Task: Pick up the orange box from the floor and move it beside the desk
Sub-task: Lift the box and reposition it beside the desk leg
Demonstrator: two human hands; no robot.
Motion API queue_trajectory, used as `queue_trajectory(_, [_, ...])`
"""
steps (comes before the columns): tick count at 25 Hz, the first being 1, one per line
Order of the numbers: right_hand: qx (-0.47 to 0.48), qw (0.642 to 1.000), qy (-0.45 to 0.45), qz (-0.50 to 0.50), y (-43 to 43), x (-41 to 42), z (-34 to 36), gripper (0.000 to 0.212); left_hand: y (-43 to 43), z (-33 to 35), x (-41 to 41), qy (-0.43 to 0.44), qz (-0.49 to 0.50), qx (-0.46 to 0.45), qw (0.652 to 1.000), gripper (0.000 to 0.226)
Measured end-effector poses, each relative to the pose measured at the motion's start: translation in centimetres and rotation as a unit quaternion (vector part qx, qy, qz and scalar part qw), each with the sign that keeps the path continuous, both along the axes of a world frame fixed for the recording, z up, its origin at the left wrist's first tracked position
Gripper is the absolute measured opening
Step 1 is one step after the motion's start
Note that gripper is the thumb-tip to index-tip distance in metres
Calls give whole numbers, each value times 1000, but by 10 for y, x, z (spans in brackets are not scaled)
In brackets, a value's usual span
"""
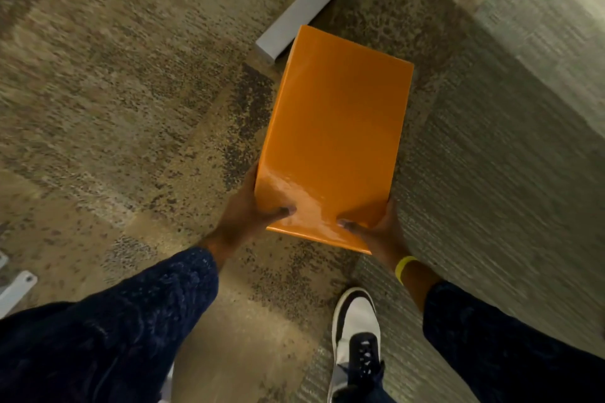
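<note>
A glossy orange box (334, 137) is held up in the air over the carpet, long side pointing away from me. My left hand (248, 209) grips its near left corner, thumb on top. My right hand (379, 232) grips the near right corner, thumb on top, a yellow band on the wrist. Both sleeves are dark blue. A grey metal desk foot (307, 6) lies on the floor just beyond the box's far left corner. The desk top itself is out of view.
Mottled brown carpet (114, 91) spreads to the left, and lighter grey carpet (491, 157) to the right. My white and black shoe (357, 337) stands below the box. A pale metal piece (16, 291) shows at the left edge.
</note>
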State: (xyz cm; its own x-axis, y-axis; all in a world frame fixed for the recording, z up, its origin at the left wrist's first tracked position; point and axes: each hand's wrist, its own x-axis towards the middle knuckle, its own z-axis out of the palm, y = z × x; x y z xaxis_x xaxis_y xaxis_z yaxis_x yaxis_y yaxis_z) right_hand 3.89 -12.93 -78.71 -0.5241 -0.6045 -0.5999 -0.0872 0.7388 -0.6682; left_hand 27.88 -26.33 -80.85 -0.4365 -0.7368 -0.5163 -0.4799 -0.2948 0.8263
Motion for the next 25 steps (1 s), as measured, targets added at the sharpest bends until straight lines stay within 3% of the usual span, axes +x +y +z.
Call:
queue_trajectory(2, [-10,1000,0,0,-4,0,1,130,-14,-1,-3,4,-11,-9,1000,98])
queue_trajectory(10, [-103,994,-1,-38,-77,-25,-4,109,-135,-1,-50,22,-89,-37,995,113])
queue_trajectory(15, [-112,992,20,-62,-123,-44,-15,101,-195,-6,-82,-1,-118,-81,990,101])
queue_trajectory(25, [-131,984,57,-104,-165,-43,-18,110,-261,-14,-101,-19,-148,-55,987,125])
